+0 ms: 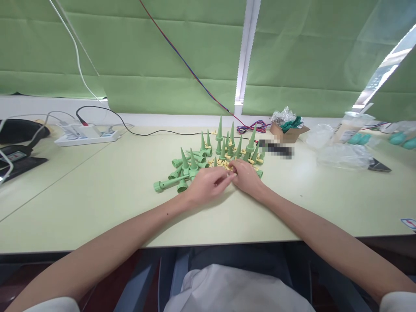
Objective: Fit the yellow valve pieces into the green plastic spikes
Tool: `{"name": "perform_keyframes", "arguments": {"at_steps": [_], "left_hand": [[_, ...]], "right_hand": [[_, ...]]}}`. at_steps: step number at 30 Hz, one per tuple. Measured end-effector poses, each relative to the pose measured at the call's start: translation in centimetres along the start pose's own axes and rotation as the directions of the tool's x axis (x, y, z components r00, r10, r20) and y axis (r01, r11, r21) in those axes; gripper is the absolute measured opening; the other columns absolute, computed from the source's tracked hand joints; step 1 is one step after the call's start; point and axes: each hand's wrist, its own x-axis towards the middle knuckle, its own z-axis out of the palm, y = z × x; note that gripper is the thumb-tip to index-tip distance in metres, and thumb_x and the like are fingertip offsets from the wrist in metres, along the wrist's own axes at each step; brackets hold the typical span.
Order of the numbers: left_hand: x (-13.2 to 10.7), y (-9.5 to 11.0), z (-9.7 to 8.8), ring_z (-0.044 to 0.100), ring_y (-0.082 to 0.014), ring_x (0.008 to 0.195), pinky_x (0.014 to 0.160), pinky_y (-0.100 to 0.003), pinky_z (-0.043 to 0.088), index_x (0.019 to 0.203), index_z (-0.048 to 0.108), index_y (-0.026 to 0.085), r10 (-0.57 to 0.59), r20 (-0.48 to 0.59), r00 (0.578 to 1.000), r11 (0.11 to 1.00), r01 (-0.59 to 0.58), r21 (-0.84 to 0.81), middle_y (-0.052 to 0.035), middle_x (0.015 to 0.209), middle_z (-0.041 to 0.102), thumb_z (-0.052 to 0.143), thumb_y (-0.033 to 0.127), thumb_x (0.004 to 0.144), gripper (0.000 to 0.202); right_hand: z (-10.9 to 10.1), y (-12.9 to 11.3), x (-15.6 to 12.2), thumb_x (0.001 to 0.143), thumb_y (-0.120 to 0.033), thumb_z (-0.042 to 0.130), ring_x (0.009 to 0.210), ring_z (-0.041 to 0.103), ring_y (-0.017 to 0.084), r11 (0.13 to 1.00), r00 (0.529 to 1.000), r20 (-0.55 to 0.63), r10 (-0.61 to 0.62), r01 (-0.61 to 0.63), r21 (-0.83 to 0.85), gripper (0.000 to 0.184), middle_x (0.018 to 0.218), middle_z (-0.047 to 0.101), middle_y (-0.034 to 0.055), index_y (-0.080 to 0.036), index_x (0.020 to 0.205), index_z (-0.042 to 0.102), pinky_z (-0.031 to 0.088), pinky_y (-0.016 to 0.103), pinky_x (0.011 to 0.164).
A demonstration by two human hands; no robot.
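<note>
My left hand (208,184) is closed, its thumb and fingers pinched together at the near side of a pile of green plastic spikes (184,160). Almost touching its fingertips is my right hand (247,177), whose fingers are curled inward. Whatever either hand holds is too small or hidden to name. Small yellow plastic pieces (221,163) lie scattered just beyond the fingers. Several spikes with yellow pieces on them, such as a tall green spike (250,143), stand upright behind my right hand. Other spikes, including a green spike (169,183), lie on their sides at the left.
A white power strip (87,138) with cables sits at the back left of the table (97,208). At the back right are a small cardboard box (287,133), a coil of red and blue wire (251,127), a lidded plastic cup (347,128) and a clear plastic bag (344,156).
</note>
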Motion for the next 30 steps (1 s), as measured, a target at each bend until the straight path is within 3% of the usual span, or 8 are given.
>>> {"name": "perform_keyframes", "arguments": {"at_steps": [2, 4, 13, 22, 26, 28, 30], "left_hand": [[-0.23, -0.15, 0.28, 0.041, -0.0114, 0.053, 0.055, -0.028, 0.028, 0.062, 0.042, 0.018, 0.074, 0.192, 0.979, 0.996, -0.083, 0.039, 0.0002, 0.057, 0.047, 0.041, 0.035, 0.099, 0.04], [-0.44, -0.22, 0.47, 0.044, -0.0123, 0.054, 0.055, -0.028, 0.027, 0.064, 0.046, 0.018, 0.097, 0.301, 0.949, 0.99, -0.124, 0.072, -0.0009, 0.061, 0.051, 0.038, 0.034, 0.1, 0.04], [-0.34, 0.15, 0.23, 0.047, -0.0141, 0.055, 0.055, -0.029, 0.027, 0.072, 0.048, 0.018, 0.09, 0.398, 0.913, 0.976, -0.16, 0.145, -0.0016, 0.065, 0.055, 0.036, 0.023, 0.099, 0.03], [-0.24, -0.07, 0.23, 0.043, -0.0138, 0.054, 0.054, -0.029, 0.028, 0.077, 0.046, 0.019, 0.125, 0.364, 0.923, 0.972, -0.188, 0.143, 0.0002, 0.065, 0.05, 0.032, 0.019, 0.097, 0.025], [-0.36, -0.22, -0.11, 0.041, -0.0134, 0.051, 0.052, -0.026, 0.028, 0.095, 0.05, 0.019, 0.094, 0.34, 0.936, 0.978, -0.152, 0.146, 0.0029, 0.062, 0.048, 0.035, 0.01, 0.09, 0.019], [-0.44, -0.28, -0.17, 0.039, -0.0123, 0.049, 0.051, -0.024, 0.029, 0.11, 0.047, 0.02, 0.061, 0.278, 0.959, 0.99, -0.093, 0.106, 0.0051, 0.061, 0.047, 0.035, 0.01, 0.091, 0.025], [-0.47, -0.34, -0.08, 0.04, -0.0105, 0.048, 0.051, -0.022, 0.032, 0.123, 0.041, 0.02, 0.037, 0.149, 0.988, 0.998, -0.044, 0.044, 0.0057, 0.065, 0.05, 0.036, 0.015, 0.095, 0.029]], "right_hand": [[0.0, -0.05, 0.02, 0.086, -0.012, 0.052, 0.074, 0.056, 0.02, 1.0, 1.0, 0.019, 0.014, -0.013, -0.002, 0.015, 0.087, 0.065, 0.0086, -0.014, 0.093, 0.065, 0.039, 0.03, 0.065], [0.05, -0.09, 0.04, 0.087, -0.013, 0.051, 0.074, 0.056, 0.02, 1.0, 0.999, 0.024, 0.024, -0.024, -0.007, 0.015, 0.088, 0.065, 0.0083, -0.015, 0.093, 0.065, 0.039, 0.03, 0.066], [0.12, -0.11, 0.15, 0.088, -0.015, 0.05, 0.076, 0.056, 0.02, 0.999, 0.999, 0.031, 0.037, -0.038, 0.032, 0.011, 0.087, 0.064, 0.0077, -0.016, 0.086, 0.061, 0.039, 0.03, 0.068], [0.15, -0.16, 0.1, 0.088, -0.014, 0.052, 0.076, 0.055, 0.019, 0.992, 0.998, 0.024, 0.057, -0.059, 0.109, 0.01, 0.085, 0.062, 0.0067, -0.017, 0.08, 0.057, 0.039, 0.03, 0.068], [-0.04, -0.27, 0.01, 0.091, -0.019, 0.052, 0.079, 0.056, 0.02, 0.982, 0.997, -0.062, 0.048, -0.036, 0.184, 0.009, 0.087, 0.062, 0.0071, -0.018, 0.083, 0.056, 0.042, 0.031, 0.071], [-0.24, -0.43, -0.05, 0.093, -0.021, 0.05, 0.08, 0.057, 0.02, 0.971, 0.992, -0.122, 0.044, -0.014, 0.239, 0.01, 0.088, 0.063, 0.0074, -0.018, 0.085, 0.056, 0.042, 0.032, 0.073], [-0.51, -0.72, -0.14, 0.095, -0.023, 0.047, 0.08, 0.059, 0.02, 0.948, 0.985, -0.166, 0.047, 0.008, 0.318, 0.011, 0.09, 0.064, 0.0071, -0.018, 0.089, 0.055, 0.043, 0.031, 0.073]]}}
